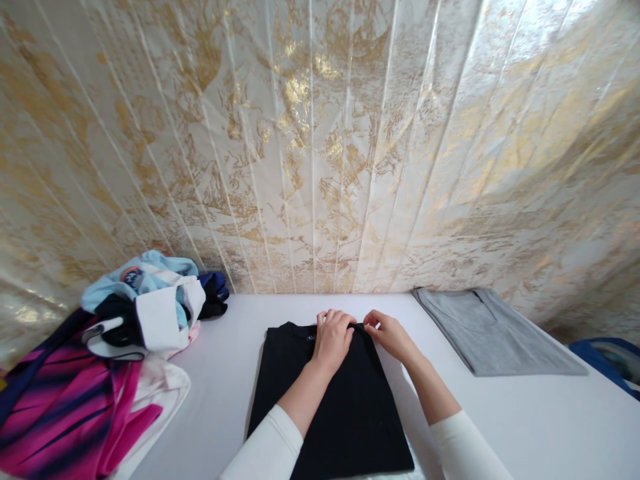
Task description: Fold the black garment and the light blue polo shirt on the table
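A folded black T-shirt (345,413) lies flat on the white table, its collar at the far edge and a small pale mark inside the neck. My left hand (333,343) rests over that far edge, just right of the collar, with bent fingers closed on the fabric. At the far right corner of the shirt, my right hand (393,337) pinches the cloth between thumb and fingers. The two hands are close together but apart. Part of the collar and top edge is hidden under my left hand.
A loose heap of clothes (75,407) in pink, white, light blue and black covers the table's left side. A folded grey garment (500,333) lies at the back right. Beyond the right edge is a blue object (607,357). A gold-patterned sheet (310,147) hangs behind the table.
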Available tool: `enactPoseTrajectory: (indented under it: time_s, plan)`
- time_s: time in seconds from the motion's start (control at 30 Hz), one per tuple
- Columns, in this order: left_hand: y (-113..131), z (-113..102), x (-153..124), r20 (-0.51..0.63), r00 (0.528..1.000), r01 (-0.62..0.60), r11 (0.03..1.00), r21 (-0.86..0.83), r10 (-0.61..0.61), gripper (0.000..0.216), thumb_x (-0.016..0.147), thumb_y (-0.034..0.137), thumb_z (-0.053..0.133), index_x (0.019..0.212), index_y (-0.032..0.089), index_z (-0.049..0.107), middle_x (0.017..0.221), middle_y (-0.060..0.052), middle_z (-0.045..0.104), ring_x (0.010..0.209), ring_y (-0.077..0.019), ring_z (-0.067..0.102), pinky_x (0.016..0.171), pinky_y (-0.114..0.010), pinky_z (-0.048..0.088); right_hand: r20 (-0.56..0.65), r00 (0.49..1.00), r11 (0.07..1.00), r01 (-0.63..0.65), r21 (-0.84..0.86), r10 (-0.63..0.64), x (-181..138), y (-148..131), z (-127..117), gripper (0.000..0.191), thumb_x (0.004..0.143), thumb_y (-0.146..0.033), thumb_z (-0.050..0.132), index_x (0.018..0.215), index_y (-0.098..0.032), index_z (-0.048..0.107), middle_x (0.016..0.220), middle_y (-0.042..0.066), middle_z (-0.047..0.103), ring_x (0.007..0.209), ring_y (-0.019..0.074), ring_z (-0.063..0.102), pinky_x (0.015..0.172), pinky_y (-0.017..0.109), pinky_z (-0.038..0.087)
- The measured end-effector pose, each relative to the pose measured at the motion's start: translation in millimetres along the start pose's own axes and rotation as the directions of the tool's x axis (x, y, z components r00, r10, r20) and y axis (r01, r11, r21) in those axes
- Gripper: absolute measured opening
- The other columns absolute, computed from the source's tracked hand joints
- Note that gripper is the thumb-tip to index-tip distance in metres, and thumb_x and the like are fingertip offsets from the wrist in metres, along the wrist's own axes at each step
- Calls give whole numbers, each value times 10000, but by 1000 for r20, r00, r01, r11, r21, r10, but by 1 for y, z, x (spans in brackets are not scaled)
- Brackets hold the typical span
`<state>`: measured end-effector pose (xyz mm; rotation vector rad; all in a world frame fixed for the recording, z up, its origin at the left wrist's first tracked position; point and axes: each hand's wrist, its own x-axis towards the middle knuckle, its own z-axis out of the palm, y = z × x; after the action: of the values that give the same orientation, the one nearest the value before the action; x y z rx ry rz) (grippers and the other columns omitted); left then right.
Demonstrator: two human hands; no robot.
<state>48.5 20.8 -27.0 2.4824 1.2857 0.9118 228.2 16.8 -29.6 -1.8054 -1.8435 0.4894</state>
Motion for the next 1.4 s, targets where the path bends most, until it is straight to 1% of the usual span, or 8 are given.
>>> enactPoseTrajectory:
  time_s: [0.23, 0.47, 0.7, 0.83, 0.9, 1.07, 1.23, 1.4]
  plan:
    - [1, -1, 0, -16, 1000, 11, 1000, -26, -11, 121, 873, 133, 554, 920, 243, 573, 964, 12, 661, 981, -190, 544, 952, -374, 291, 2, 999, 997, 36, 63, -36, 1, -1, 5, 85, 762, -228, 535, 753, -214, 618, 774, 16, 641, 710, 161, 573, 674, 263, 399]
    - [-2, 1, -1, -38, 999, 33, 998, -47, -35, 85, 934, 210, 498, 975, 241, 565, 982, 7, 665, 954, -180, 558, 949, -374, 295, 39, 999, 977, -20, 211, 12, 2, -1, 6, 132, 809, -251, 421, 759, -212, 536, 614, -31, 566, 523, 120, 525, 532, 230, 406]
    - [-5, 4, 1, -51, 997, 51, 997, -64, -54, 69, 919, 204, 529, 949, 248, 573, 959, 30, 674, 940, -170, 562, 946, -368, 295, 72, 995, 956, -85, 281, 67, 2, -2, 3, 150, 808, -294, 446, 777, -208, 566, 606, -25, 574, 513, 115, 543, 479, 214, 410]
    - [-5, 5, 1, -52, 997, 52, 996, -71, -56, 73, 923, 206, 521, 947, 249, 575, 968, 29, 676, 945, -169, 568, 949, -366, 293, 95, 992, 953, -107, 283, 83, -1, -4, -1, 158, 778, -336, 526, 847, -213, 598, 676, -13, 621, 508, 110, 555, 438, 206, 392]
    - [-5, 5, 1, -52, 997, 52, 996, -68, -55, 79, 928, 205, 513, 951, 249, 575, 972, 27, 676, 946, -169, 568, 950, -366, 292, 96, 992, 954, -103, 281, 79, -1, -5, 0, 154, 737, -291, 574, 869, -216, 603, 689, -21, 625, 509, 101, 547, 449, 202, 394]
    - [-5, 5, 0, -52, 997, 52, 998, -46, -55, 111, 915, 165, 522, 976, 250, 561, 993, 31, 670, 967, -171, 555, 931, -362, 296, 89, 991, 946, -123, 299, 100, 1, -4, 6, 217, 760, -196, 486, 966, -211, 554, 643, -47, 586, 497, 100, 537, 475, 207, 423]
    - [-4, 5, 0, -36, 998, 53, 998, -16, -54, 201, 870, 100, 553, 1004, 250, 558, 1016, 14, 655, 994, -193, 534, 917, -371, 299, 102, 988, 952, -140, 274, 116, 1, -1, 9, 178, 765, -154, 457, 900, -202, 562, 577, -61, 555, 464, 99, 523, 473, 207, 412]
    - [-3, 3, 0, -32, 998, 47, 999, 14, -46, 226, 853, 90, 572, 1022, 240, 565, 1050, -2, 624, 1029, -197, 511, 929, -371, 299, 47, 994, 977, -105, 185, 98, 1, -2, 9, 175, 762, -148, 481, 864, -202, 611, 580, -52, 572, 508, 105, 537, 534, 215, 395]
